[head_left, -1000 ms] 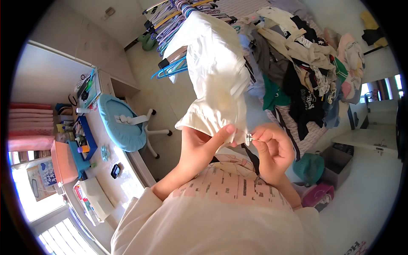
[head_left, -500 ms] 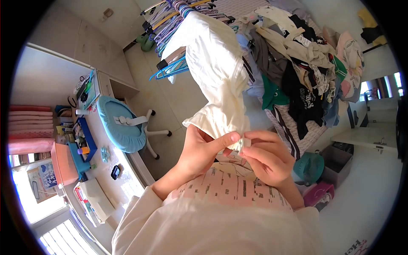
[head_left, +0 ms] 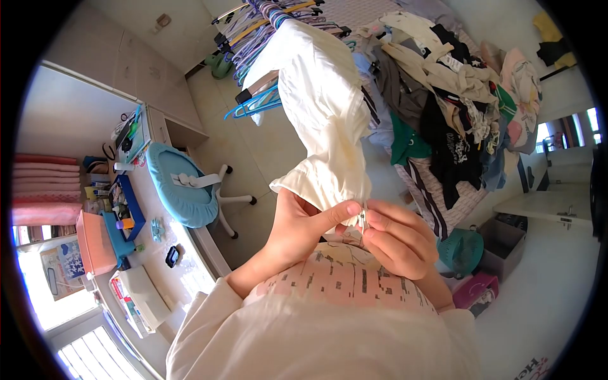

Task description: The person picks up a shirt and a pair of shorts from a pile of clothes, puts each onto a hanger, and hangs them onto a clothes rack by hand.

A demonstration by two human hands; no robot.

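Observation:
A long white garment (head_left: 320,101) hangs down from the hanger rack toward my body, its lower end gathered between my hands. My left hand (head_left: 297,225) is closed around that end, thumb pressed on top near the edge. With fingertips pinched together, my right hand (head_left: 400,237) grips the same edge just to the right. A small shiny detail shows between the two sets of fingertips, perhaps a fastener; it is too small to name. Part of the garment's end is hidden behind my fingers.
Many hangers (head_left: 253,101) crowd the rack ahead. A heap of clothes (head_left: 443,107) covers the bed at right. On the left are a blue-covered chair (head_left: 180,190) and a desk (head_left: 193,266). Bins (head_left: 500,244) and a teal basket (head_left: 460,249) stand at lower right.
My right fingers have shifted slightly and turned at the garment's edge, so the small shiny detail shows more. My left hand keeps its grip, almost unmoved.

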